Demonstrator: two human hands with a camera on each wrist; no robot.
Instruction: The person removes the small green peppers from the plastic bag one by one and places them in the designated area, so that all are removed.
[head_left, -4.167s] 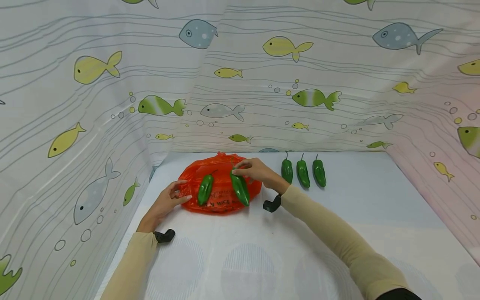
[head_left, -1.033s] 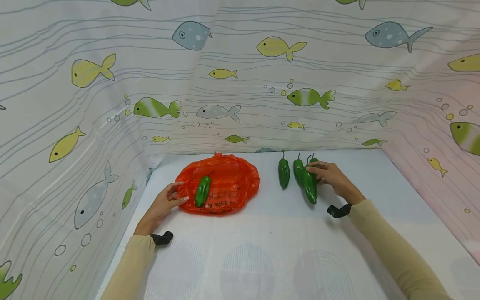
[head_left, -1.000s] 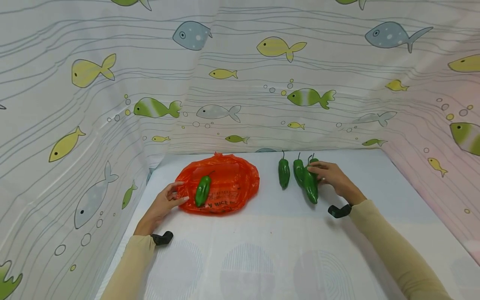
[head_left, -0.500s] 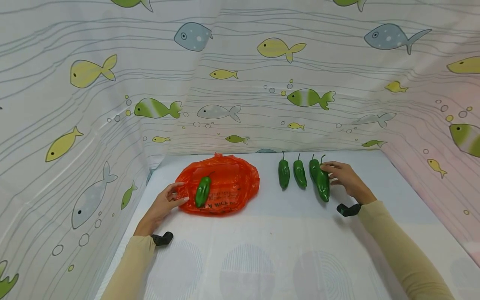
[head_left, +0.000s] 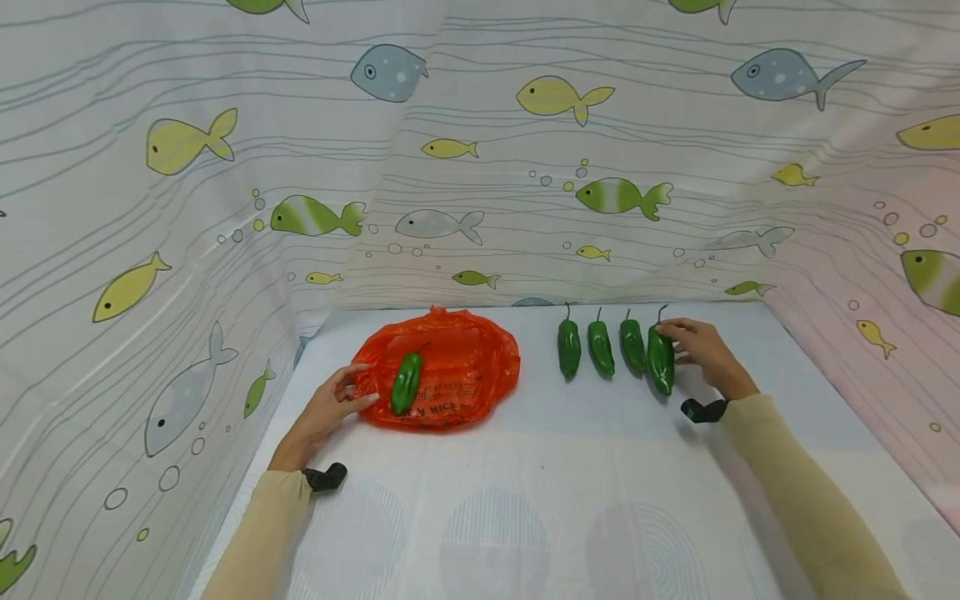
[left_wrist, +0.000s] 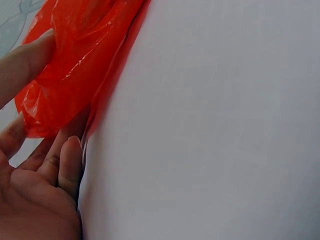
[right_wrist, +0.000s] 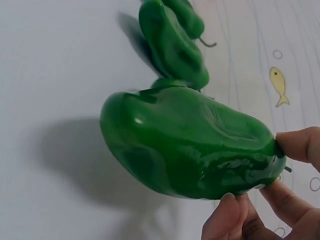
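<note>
In the head view my right hand [head_left: 702,350] pinches a green pepper [head_left: 661,360] near its stem end, at the right end of a row. Three more green peppers [head_left: 600,348] lie to its left. Up close in the right wrist view, the held pepper [right_wrist: 190,145] sits between thumb and fingers, its shadow on the table below. My left hand [head_left: 324,410] holds the left edge of a crumpled red plastic bag [head_left: 465,350]; in the left wrist view the fingers curl at the bag's edge [left_wrist: 75,65]. One more green pepper [head_left: 407,383] lies on the bag.
A white cloth with pale circles covers the table [head_left: 480,483]. Fish-patterned sheets [head_left: 480,183] stand upright at the back and both sides. Each wrist wears a small black camera, such as the one on the left wrist [head_left: 327,477].
My right hand has taken one pepper from the bag and carried it right, past the row, to the row's right end. My left hand has stayed at the bag.
</note>
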